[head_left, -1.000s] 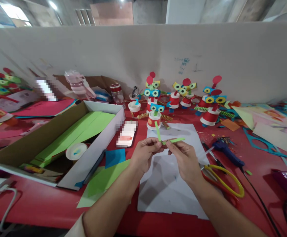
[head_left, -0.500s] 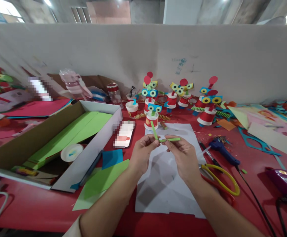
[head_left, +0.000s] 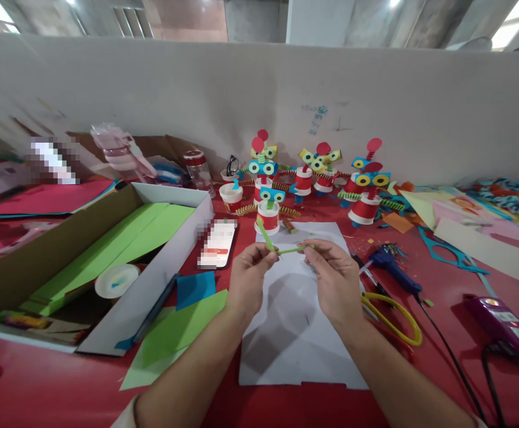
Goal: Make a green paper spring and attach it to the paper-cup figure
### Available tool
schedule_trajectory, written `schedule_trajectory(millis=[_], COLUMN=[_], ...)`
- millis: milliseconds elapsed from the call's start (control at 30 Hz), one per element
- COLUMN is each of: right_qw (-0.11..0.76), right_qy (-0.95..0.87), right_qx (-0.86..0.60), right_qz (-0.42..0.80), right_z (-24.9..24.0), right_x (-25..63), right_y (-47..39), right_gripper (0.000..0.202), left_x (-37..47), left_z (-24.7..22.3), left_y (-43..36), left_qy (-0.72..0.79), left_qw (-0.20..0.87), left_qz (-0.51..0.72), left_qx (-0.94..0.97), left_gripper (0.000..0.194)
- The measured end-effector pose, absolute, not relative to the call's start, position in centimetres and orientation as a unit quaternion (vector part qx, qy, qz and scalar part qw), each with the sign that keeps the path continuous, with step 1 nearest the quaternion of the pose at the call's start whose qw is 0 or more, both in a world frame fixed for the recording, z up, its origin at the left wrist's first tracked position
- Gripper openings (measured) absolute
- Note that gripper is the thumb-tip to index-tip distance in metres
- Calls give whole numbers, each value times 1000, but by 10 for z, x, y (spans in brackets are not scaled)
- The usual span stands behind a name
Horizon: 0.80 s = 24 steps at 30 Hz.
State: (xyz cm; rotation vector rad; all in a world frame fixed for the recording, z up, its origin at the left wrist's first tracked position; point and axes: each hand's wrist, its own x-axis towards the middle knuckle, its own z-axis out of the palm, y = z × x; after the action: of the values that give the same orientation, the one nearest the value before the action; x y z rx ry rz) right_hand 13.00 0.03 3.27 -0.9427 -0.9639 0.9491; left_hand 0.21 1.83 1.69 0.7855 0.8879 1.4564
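A narrow green paper strip (head_left: 288,250) is stretched between my two hands, above a white sheet (head_left: 304,333). My left hand (head_left: 251,274) pinches its left part, where another green piece sticks up at an angle toward the nearest cup figure. The strip's right end is pinched by the thumb and fingers of my right hand (head_left: 336,276). Just beyond my hands stands a red and white cup figure (head_left: 268,216) with blue eyes-piece and coiled paper arms. Several similar figures (head_left: 365,208) stand behind it.
On the left are an open box (head_left: 170,257) with green paper, a phone (head_left: 218,245) and green sheets (head_left: 183,324). To the right lie a blue glue gun (head_left: 393,268), yellow-handled scissors (head_left: 413,321) and a purple device (head_left: 504,327). A partition (head_left: 152,89) stands behind.
My right hand has moved slightly away from my left, and more of the strip shows between them. Less green sticks out past my right fingers. The whole view has shifted a little.
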Motion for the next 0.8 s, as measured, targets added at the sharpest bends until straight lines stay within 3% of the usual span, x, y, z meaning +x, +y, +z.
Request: schedule_trajectory(millis=[333, 500, 667, 800], right_qw=[706, 673, 622, 639], right_qy=[-435, -436, -448, -471], right_qx=[-395, -372, -418, -411], right_qz=[396, 467, 487, 449], right_z=[27, 31, 26, 25], right_x=[131, 125, 119, 123], right_y=[1, 0, 0, 0], right_gripper=[7, 37, 6, 3], left_x=[5, 4, 5, 6], left_z=[20, 19, 16, 14], left_y=[15, 15, 13, 14], left_qy=[357, 357, 341, 331], left_qw=[592, 566, 577, 592], left_qz=[638, 647, 629, 625], left_qx=[339, 366, 394, 387], left_gripper=[9, 8, 6, 7])
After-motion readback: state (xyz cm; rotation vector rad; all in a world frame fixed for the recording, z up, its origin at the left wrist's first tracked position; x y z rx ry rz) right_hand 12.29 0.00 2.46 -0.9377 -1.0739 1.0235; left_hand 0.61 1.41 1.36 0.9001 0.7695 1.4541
